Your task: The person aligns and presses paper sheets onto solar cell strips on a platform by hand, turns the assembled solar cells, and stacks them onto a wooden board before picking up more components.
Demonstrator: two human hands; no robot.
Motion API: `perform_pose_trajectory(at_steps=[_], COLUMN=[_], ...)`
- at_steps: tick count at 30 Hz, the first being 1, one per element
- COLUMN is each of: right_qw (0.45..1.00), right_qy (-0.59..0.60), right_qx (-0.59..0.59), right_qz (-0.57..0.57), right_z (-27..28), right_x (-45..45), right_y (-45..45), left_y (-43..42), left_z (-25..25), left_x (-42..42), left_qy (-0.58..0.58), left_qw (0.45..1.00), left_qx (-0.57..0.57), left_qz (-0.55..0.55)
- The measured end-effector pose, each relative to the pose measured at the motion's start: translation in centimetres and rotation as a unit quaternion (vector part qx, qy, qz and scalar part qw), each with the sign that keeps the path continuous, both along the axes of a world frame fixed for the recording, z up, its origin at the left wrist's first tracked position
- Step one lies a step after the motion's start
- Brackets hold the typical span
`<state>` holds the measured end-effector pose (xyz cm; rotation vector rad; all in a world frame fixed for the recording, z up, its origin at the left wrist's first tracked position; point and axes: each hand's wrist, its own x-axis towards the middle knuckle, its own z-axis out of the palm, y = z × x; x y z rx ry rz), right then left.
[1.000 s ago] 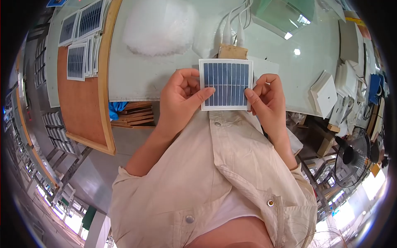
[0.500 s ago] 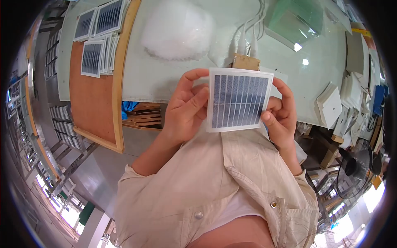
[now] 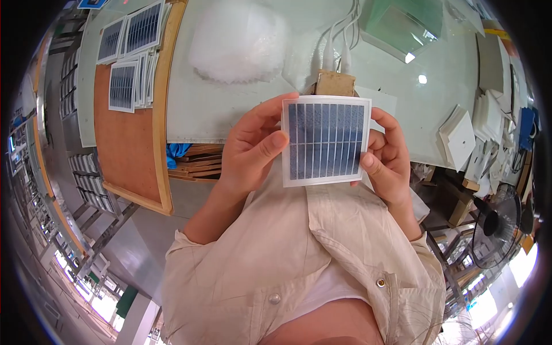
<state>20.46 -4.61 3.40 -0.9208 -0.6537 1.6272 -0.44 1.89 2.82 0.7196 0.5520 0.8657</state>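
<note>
A small square solar panel (image 3: 326, 141), dark blue with pale grid lines and a white border, is held up in front of my chest, its cell face toward me. My left hand (image 3: 253, 144) grips its left edge, thumb on the border and fingers around the side and behind. On the opposite edge, my right hand (image 3: 388, 158) pinches the lower right with the thumb in front, the index finger along the upper side. Just beyond the panel's top edge sits a tan block (image 3: 336, 83) with white cables (image 3: 336, 43) running into it.
More solar panels (image 3: 123, 86) lie on a wood-framed board (image 3: 126, 138) at left. A clear plastic bag of white material (image 3: 238, 43) rests on the table (image 3: 198, 112). A green translucent box (image 3: 402, 26), white square pieces (image 3: 458, 138) and a black fan (image 3: 494, 227) are on the right.
The solar panel has shifted slightly left and turned a little more upright. My left thumb has moved onto its left border. My right hand keeps its grip.
</note>
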Motion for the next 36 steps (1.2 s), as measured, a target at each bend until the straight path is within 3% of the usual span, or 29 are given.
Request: perform_pose_trajectory(at_steps=[12,19,27,36], right_qw=[0.996,0.994,0.997,0.995], right_qy=[0.079,0.083,0.056,0.069], right_qx=[0.03,0.05,-0.038,0.005], right_qz=[0.019,0.045,0.047,0.067], right_z=[0.2,0.8,1.4,1.0], right_x=[0.0,0.0,0.4,0.6], right_y=[0.0,0.1,-0.4,-0.4], left_y=[-0.1,-0.3,-0.8,-0.6], left_z=[-0.6,-0.4,-0.4,-0.9], left_x=[0.0,0.1,0.3,0.1], left_qy=[-0.029,-0.037,0.021,-0.01], left_qw=[0.999,0.999,0.999,1.0], left_qx=[-0.03,-0.039,-0.032,-0.014], left_qz=[0.003,-0.004,0.0,-0.008])
